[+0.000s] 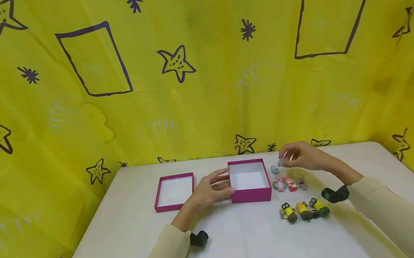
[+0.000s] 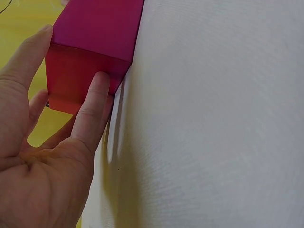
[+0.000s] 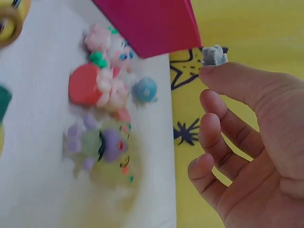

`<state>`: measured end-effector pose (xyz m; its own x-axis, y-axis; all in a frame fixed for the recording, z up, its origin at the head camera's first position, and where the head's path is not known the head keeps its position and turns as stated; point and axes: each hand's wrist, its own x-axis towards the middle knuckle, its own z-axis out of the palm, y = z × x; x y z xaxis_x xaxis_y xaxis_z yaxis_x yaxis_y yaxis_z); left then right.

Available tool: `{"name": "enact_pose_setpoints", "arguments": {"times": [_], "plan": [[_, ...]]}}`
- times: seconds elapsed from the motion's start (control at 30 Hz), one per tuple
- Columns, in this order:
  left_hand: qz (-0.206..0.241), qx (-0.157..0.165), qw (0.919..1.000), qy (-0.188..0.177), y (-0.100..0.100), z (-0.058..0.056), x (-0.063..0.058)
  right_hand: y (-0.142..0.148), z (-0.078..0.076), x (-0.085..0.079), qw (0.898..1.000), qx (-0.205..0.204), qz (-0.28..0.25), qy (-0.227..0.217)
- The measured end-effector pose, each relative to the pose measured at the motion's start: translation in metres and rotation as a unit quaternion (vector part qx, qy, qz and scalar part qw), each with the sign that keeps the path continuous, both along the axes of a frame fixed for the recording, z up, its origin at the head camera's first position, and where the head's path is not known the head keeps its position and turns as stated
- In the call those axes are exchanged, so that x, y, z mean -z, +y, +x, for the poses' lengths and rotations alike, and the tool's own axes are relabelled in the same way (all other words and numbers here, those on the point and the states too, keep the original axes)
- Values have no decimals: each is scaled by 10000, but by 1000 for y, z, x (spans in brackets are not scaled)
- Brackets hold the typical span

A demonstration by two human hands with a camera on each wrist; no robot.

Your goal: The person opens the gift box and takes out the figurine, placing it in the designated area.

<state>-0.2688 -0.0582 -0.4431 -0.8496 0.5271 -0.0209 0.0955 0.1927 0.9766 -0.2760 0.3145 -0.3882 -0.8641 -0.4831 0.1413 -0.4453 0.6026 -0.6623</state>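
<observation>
An open magenta box (image 1: pixel 252 196) with a white inside stands at the middle of the table. My left hand (image 1: pixel 208 193) is at its left side, fairly straight fingers touching the wall and upper edge of the box (image 2: pixel 95 28). Beyond the box's right side, my right hand (image 1: pixel 305 157) pinches a small grey figurine (image 3: pixel 214 55) between thumb and fingers, raised above the table. Below that hand lies a little blue figurine (image 1: pixel 274 170). Nearer stands a row with a pink figurine (image 1: pixel 279 185), a pink-and-red figurine (image 1: pixel 290 184) and a purple-and-grey figurine (image 3: pixel 111 145).
To the left of the box lies its magenta-rimmed lid (image 1: pixel 174 207), white inside facing up. Several yellow minion figurines (image 1: pixel 289 213) form a row at the right front. A yellow curtain (image 1: pixel 203 103) with starfish drawings hangs behind the white table (image 1: pixel 223 249).
</observation>
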Motion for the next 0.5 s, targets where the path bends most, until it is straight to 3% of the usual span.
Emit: {"name": "enact_pose_setpoints", "arguments": {"times": [0.5], "plan": [[180, 87, 9998, 6, -1, 0, 1, 14, -15, 18, 9990, 39, 149, -422]]}}
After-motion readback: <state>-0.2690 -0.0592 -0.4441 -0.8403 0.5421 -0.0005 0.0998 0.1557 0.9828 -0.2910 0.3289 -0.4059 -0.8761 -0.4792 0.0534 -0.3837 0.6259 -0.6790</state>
